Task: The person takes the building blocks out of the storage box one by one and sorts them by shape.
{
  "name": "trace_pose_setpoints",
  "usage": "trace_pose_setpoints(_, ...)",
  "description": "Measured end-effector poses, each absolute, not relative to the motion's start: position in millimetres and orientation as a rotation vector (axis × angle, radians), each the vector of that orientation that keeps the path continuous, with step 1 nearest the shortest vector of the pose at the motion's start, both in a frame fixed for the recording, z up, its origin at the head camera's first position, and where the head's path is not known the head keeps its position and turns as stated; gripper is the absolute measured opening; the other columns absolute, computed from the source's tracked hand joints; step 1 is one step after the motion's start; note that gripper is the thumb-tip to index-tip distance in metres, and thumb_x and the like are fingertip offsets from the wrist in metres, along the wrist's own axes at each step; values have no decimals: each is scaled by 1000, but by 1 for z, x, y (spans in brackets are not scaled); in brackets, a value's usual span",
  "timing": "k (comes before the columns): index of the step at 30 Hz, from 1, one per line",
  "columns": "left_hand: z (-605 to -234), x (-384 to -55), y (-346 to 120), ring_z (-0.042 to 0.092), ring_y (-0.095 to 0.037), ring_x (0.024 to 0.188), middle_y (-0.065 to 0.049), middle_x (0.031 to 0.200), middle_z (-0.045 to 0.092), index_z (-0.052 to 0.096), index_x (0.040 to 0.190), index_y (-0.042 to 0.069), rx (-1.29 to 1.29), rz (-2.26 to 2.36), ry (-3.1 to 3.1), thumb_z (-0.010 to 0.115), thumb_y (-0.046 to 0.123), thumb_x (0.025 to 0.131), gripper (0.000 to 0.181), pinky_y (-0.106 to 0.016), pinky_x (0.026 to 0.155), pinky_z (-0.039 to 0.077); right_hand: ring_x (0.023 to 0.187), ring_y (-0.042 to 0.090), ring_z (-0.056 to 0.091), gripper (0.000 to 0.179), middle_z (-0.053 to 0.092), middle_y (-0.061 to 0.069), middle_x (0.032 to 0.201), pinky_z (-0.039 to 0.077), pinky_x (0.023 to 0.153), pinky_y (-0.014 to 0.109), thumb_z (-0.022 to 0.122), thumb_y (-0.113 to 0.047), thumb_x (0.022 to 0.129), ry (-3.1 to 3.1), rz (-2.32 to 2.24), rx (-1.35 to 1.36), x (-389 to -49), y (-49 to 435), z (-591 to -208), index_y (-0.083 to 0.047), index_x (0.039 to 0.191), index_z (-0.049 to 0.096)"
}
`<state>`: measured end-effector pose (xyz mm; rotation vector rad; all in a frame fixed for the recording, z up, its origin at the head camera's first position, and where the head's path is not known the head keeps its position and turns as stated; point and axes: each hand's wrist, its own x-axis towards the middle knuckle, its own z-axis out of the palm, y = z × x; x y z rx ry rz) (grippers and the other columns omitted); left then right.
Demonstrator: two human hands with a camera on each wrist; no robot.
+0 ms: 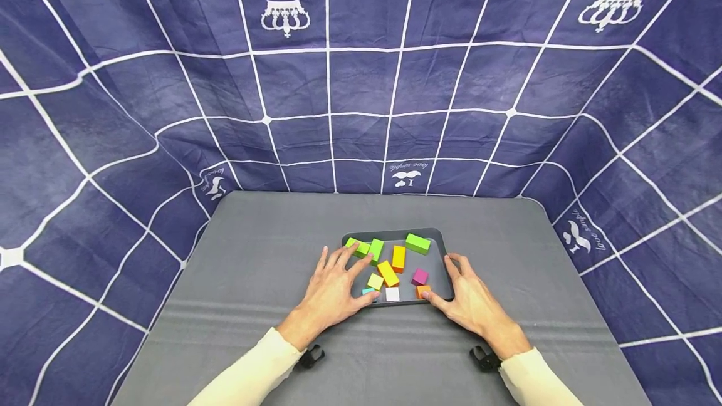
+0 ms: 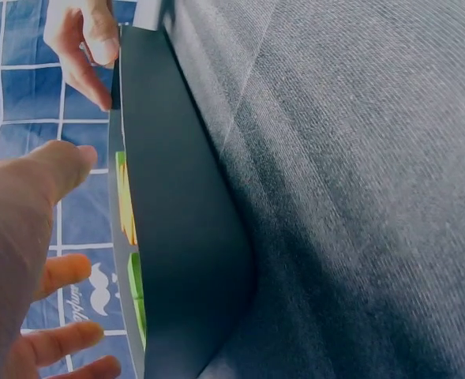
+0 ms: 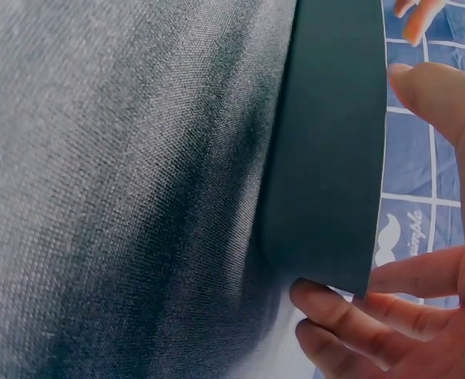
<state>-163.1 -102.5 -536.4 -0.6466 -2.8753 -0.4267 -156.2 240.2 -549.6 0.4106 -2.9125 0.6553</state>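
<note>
A shallow dark grey tray point(image 1: 433, 263) lies on the grey surface and holds several coloured blocks. Over its left side spreads my left hand point(image 1: 331, 290), fingers extended above green blocks point(image 1: 375, 250), thumb near a light blue block point(image 1: 369, 291). In the left wrist view those fingers stand apart from the tray's wall point(image 2: 185, 221). My right hand point(image 1: 472, 299) grips the tray's near right corner: bent fingers point(image 3: 327, 304) touch the end wall, and the thumb lies at the near rim beside an orange block point(image 1: 423, 292).
Also in the tray are orange-yellow blocks point(image 1: 398, 258), a pale yellow cube point(image 1: 375, 281), a white cube point(image 1: 392, 294), a magenta cube point(image 1: 420, 277) and another green block point(image 1: 418, 243). Blue cloth point(image 1: 361, 86) with white lines hangs behind and at both sides of the grey tabletop point(image 1: 271, 249).
</note>
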Motion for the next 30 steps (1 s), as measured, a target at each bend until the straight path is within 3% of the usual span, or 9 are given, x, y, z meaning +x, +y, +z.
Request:
trace_pose_setpoints(7,-536,-167,-96,67,-36,147,-10,159,68,76,155,28,-653,-483,-2850,91,60,98,67,-63,133,48,122,43,80,104,60,22,157,66,108,60,99,-56,89,-2894,684,420,-153,238,-545,13,157,61)
trace_pose_setpoints(12,-534,-169,-91,77,-29,115,-5,129,78,85,133,20,-650,-592,-2834,100,41,92,48,-49,100,66,122,43,79,103,61,23,154,66,109,59,103,-57,83,-2892,685,452,-154,240,-540,9,151,64)
trace_pose_setpoints(17,-529,-172,-85,75,-19,91,-3,108,80,85,117,15,-644,-710,-2867,103,27,89,35,-42,81,65,131,47,76,107,60,27,159,63,114,62,103,-59,82,-2943,698,482,-159,246,-535,8,156,63)
trace_pose_setpoints(24,-533,-166,-81,68,-12,81,1,95,75,84,107,15,-602,-723,-2877,105,22,86,31,-34,73,59,140,47,72,106,59,28,166,61,116,63,101,-58,86,-2985,707,513,-156,250,-532,12,157,64)
trace_pose_setpoints(30,-535,-163,-84,66,-12,82,0,96,74,84,109,14,-590,-762,-2872,103,18,86,30,-33,74,59,107,19,75,110,59,25,166,65,99,47,101,-62,85,-2992,700,544,-160,251,-533,8,160,62)
